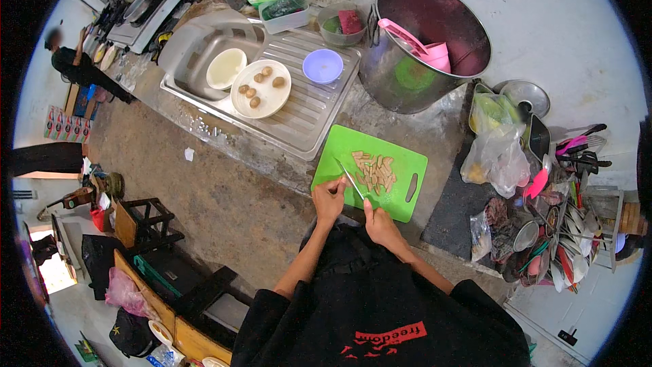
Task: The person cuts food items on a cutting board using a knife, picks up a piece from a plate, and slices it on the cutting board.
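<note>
My right hand (382, 225) is closed around the handle of a kitchen knife (353, 181). Its blade slants up and left across a green plastic cutting board (333, 148). At the board's lower left edge is my left hand (328, 199), its fingertips bunched beside the blade. Whatever lies under those fingertips is too hidden to make out. To the right of the blade, pale brown cut strips of food (377, 171) lie in a loose pile. A slot handle pierces the board's right end.
Beyond the board, a white plate (277, 102) with several small round brown food items, perhaps mushrooms, and a purple bowl (323, 66) rest by a steel sink (204, 46). A large metal pot (387, 84) holds a pink dipper. Plastic bags (489, 148) sit right. Another person (76, 63) stands far left.
</note>
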Motion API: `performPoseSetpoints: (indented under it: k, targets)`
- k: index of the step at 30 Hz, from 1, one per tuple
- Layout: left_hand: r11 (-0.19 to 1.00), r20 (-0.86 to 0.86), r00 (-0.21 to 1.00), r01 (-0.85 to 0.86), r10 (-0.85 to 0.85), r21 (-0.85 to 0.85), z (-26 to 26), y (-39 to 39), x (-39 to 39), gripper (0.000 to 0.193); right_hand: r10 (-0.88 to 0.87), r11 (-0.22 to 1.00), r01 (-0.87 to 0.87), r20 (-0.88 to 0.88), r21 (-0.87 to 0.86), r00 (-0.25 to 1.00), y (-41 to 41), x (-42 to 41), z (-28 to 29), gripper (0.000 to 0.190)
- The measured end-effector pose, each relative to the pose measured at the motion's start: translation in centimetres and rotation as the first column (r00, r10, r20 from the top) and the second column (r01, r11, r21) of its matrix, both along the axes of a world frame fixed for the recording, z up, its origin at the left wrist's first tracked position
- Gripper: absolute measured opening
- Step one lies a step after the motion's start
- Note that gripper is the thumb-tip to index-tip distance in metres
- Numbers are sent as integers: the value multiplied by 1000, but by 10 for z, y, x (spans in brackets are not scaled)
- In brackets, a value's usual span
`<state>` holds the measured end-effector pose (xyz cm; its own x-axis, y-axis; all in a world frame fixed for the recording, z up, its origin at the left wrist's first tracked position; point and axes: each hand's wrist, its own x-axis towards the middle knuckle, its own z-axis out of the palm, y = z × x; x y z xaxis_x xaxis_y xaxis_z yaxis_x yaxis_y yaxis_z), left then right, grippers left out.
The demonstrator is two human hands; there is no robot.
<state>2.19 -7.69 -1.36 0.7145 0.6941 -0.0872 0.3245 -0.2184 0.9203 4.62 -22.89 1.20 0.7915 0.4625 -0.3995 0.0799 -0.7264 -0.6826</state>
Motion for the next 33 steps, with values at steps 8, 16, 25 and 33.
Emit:
performPoseSetpoints:
  k: [8,16,25,33]
  targets:
    - [995,-175,982,50,-64,-83,8,3,0,20,-1,1000,1,-45,-1,999,7,4,20,66]
    - [997,-128,989,69,-74,-42,9,3,1,18,-26,998,21,75,66,997,10,1,15,66]
    - [1000,-5,1000,13,-13,8,-1,1,3,18,8,996,-11,-42,-85,999,12,7,12,65]
    - [999,-31,999,29,-30,-23,6,2,0,16,3,998,-7,-60,-65,998,15,6,14,70]
